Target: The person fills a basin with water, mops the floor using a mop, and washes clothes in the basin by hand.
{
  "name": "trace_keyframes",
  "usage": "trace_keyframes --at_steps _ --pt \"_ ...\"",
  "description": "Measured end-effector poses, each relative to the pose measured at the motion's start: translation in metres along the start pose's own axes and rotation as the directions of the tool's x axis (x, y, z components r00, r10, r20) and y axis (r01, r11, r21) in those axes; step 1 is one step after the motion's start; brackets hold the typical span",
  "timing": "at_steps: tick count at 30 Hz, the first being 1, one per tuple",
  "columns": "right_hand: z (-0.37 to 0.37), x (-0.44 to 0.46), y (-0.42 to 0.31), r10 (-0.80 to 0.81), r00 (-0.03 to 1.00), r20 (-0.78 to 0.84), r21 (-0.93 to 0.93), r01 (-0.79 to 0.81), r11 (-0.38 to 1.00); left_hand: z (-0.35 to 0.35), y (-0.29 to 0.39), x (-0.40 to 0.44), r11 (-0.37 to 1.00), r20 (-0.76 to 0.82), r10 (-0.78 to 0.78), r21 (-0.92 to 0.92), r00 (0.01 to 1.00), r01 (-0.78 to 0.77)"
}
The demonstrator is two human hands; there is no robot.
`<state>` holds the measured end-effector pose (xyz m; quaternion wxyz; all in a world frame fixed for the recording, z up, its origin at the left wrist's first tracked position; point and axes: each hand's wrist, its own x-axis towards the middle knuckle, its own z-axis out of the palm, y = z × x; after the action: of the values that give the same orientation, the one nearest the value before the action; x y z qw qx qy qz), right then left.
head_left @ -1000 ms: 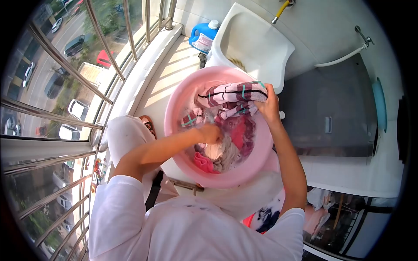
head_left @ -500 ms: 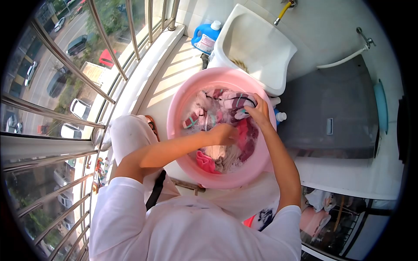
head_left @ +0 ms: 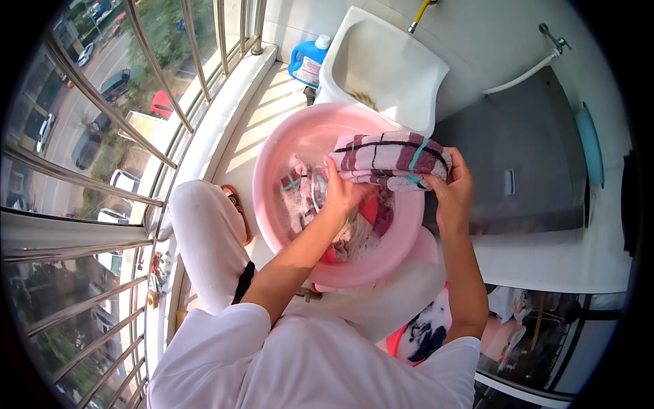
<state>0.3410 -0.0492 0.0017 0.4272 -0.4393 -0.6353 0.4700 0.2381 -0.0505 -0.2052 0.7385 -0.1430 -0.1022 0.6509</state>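
Note:
A plaid cloth (head_left: 392, 155) in pink, maroon and black with teal lines is stretched between my two hands, over the right part of a pink basin (head_left: 267, 177). My right hand (head_left: 452, 183) grips its right end, beyond the basin's rim. At its left end, my left hand (head_left: 340, 185) holds the cloth near the lower edge. Below, sudsy water and wet clothes fill the basin, among them a beige cloth (head_left: 354, 235) and a plaid piece (head_left: 293, 180) at the left.
Behind the basin stands a white sink (head_left: 388, 61), with a blue detergent bottle (head_left: 308, 63) on its left. A dark grey panel (head_left: 511, 163) is at the right. Metal window bars (head_left: 102, 99) run along the left. A red tub (head_left: 395, 341) with dark cloth lies below right.
The plaid cloth has come up from the water and moved right, now spread between both hands. My left hand has risen from the beige cloth to take hold of it.

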Motion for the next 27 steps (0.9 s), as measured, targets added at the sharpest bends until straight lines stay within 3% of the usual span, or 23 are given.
trace_keyframes --at_steps 2,4,6,9,12,13,15,16,18,21,22,24,27 --pt "-0.01 -0.03 0.025 0.153 0.987 0.053 0.002 -0.153 0.988 -0.003 0.011 0.008 0.995 -0.163 0.093 0.042 0.982 -0.087" --pt "-0.025 -0.051 0.049 0.224 0.952 0.21 -0.085 -0.211 0.974 -0.015 0.023 0.014 0.987 -0.301 0.059 0.16 0.952 -0.01" --pt "-0.042 -0.043 0.059 0.302 0.928 0.219 0.019 -0.314 0.949 -0.025 0.023 0.01 0.964 -0.373 0.007 0.249 0.928 0.094" --pt "-0.075 -0.005 0.078 0.361 0.885 0.293 0.21 -0.428 0.879 0.004 0.02 -0.007 0.835 -0.615 -0.075 0.392 0.785 0.387" --pt "-0.082 0.044 0.15 0.425 0.841 0.335 0.471 -0.54 0.698 -0.005 0.006 -0.002 0.874 -0.307 -0.303 0.288 0.902 0.391" --pt "-0.08 0.052 0.177 0.441 0.828 0.345 0.557 -0.559 0.614 0.037 0.003 -0.015 0.87 -0.313 -0.33 0.267 0.891 0.416" --pt "-0.04 0.043 0.201 0.604 0.745 0.282 0.591 -0.631 0.502 0.043 -0.001 -0.006 0.873 -0.201 -0.375 0.252 0.905 0.418" --pt "-0.028 0.038 0.214 0.505 0.8 0.325 0.657 -0.575 0.488 0.045 -0.003 -0.001 0.874 -0.143 -0.397 0.242 0.907 0.421" --pt "-0.011 0.024 0.233 0.292 0.882 0.371 0.777 -0.467 0.422 0.049 -0.004 -0.004 0.918 -0.158 -0.246 0.28 0.956 0.282" --pt "0.0 -0.009 0.234 0.414 0.88 0.231 0.876 -0.374 0.306 0.062 -0.013 -0.005 0.958 -0.091 -0.15 0.232 0.985 0.167" --pt "0.01 -0.018 0.234 0.355 0.918 0.177 0.86 -0.32 0.398 0.067 -0.018 -0.006 0.965 -0.064 -0.13 0.221 0.989 0.141" --pt "0.026 -0.026 0.234 0.296 0.948 0.114 0.855 -0.245 0.458 0.076 -0.029 -0.01 0.977 -0.009 -0.088 0.195 0.996 0.088" --pt "0.023 -0.015 0.228 0.275 0.949 0.156 0.909 -0.246 0.335 0.076 -0.034 -0.019 0.98 -0.1 -0.113 0.151 0.988 0.128"
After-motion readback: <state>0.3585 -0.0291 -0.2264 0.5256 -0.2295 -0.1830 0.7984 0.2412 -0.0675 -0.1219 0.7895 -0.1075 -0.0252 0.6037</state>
